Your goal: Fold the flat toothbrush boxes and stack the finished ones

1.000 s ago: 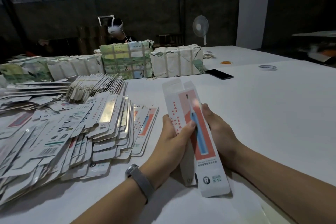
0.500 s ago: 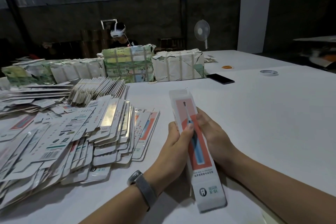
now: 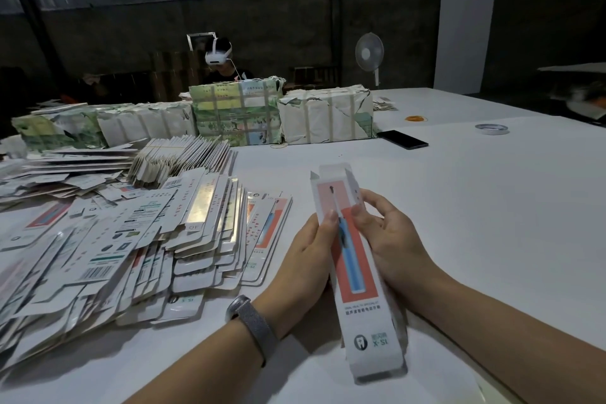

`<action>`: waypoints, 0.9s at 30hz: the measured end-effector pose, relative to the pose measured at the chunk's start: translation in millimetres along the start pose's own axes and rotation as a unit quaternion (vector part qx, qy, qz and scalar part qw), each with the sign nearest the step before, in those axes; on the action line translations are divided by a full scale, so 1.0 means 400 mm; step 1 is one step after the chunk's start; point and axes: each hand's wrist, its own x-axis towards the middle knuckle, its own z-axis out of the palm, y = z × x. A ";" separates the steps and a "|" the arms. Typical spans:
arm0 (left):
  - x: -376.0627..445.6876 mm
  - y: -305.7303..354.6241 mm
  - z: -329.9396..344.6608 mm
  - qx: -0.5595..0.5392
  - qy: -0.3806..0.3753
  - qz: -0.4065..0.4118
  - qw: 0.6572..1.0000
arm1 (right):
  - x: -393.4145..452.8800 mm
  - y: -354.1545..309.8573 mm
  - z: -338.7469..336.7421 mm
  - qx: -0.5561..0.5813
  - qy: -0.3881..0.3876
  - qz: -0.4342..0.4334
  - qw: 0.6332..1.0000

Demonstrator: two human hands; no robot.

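A long white toothbrush box [image 3: 357,272], held in both hands, carries the only fairly clear print. It reads upside down from this view. Near its close end sits a round black logo of a tooth, and beside it the mirrored characters "X-SI" or similar, under a small pale green mark. Above that runs a line of tiny English capitals and a line of Chinese characters, both too small to read.

In the pile of flat boxes [image 3: 131,239] on the table [image 3: 492,207], one flap shows "QF", another the same upside-down "X-SI" mark. Several show barcodes whose digits are unreadable. Red characters along some edges are too blurred.
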 end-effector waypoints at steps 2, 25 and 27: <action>0.000 -0.001 0.002 -0.008 0.006 -0.002 1.000 | -0.002 0.000 0.003 -0.006 0.003 0.001 1.000; 0.008 -0.011 -0.007 -0.026 0.021 0.024 0.999 | -0.014 -0.021 0.013 -0.023 -0.001 -0.014 1.000; 0.010 -0.012 -0.008 -0.058 0.013 0.023 0.998 | -0.015 -0.024 0.014 -0.019 -0.006 -0.022 1.000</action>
